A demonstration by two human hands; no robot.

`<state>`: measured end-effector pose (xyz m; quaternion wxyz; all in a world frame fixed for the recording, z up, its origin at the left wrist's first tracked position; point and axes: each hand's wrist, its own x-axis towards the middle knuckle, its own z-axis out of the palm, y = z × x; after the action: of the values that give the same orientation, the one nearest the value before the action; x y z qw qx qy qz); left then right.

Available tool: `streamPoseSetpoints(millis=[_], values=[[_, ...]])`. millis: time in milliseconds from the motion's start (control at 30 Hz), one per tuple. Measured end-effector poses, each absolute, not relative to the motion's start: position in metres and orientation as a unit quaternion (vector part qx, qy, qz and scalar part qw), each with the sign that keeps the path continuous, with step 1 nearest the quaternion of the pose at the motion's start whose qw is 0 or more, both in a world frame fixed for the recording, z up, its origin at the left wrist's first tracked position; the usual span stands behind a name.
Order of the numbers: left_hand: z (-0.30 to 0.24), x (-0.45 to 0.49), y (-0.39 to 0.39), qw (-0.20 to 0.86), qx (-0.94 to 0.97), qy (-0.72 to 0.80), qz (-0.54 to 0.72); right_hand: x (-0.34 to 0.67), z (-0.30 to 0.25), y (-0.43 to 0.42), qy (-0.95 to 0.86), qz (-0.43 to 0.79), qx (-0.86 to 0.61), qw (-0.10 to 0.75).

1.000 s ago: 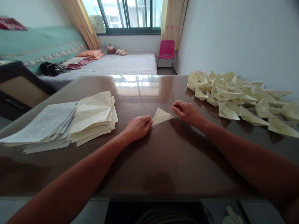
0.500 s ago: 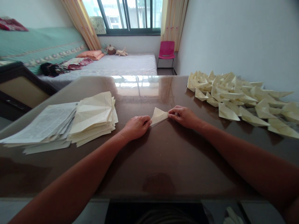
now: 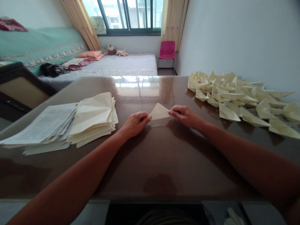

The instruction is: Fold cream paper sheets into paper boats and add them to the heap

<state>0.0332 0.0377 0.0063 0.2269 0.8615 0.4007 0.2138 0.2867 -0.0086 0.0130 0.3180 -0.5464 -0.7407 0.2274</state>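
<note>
Since the frame of half a second ago, the left hand (image 3: 134, 122) has shifted a little away from the person's body, and the folded paper (image 3: 159, 112) has turned, so that its triangular face now shows more fully, with the peak pointing away from the person; the right hand (image 3: 185, 115) has stayed almost in its place. Both hands are partly curled and grip the same piece: the left one pinches its left corner between thumb and fingers, the right one its right corner. This paper is near the middle of the table (image 3: 161, 156), but whether its lower edge touches the surface, one cannot tell. On the left lies a stack of cream sheets (image 3: 92, 115), beside printed sheets (image 3: 49, 122); on the right are many boat-like paper shapes (image 3: 236, 93), close together. Judging from these, the step in hand seems to be a middle stage of folding, with the triangle made but not yet opened into such a shape. The next move probably calls for even, light pressure at both corners, because thin paper may crease wrongly or tear.
</note>
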Motion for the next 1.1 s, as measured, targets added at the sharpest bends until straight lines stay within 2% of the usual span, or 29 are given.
streamPoseSetpoints(millis=[200,433,733,1100], values=[[0.02,0.038,0.028,0.315,0.834,0.371,0.26,0.286,0.015,-0.01,-0.717,0.264,-0.555,0.328],[0.023,0.04,0.023,0.399,0.766,0.397,0.312,0.279,0.018,-0.014,-0.727,0.271,-0.556,0.298],[0.013,0.042,0.028,0.609,0.668,0.314,0.291,0.272,0.004,-0.016,-0.583,0.423,-0.576,0.386],[0.014,0.041,0.027,0.587,0.672,0.324,0.316,0.265,0.012,-0.025,-0.581,0.528,-0.546,0.293]])
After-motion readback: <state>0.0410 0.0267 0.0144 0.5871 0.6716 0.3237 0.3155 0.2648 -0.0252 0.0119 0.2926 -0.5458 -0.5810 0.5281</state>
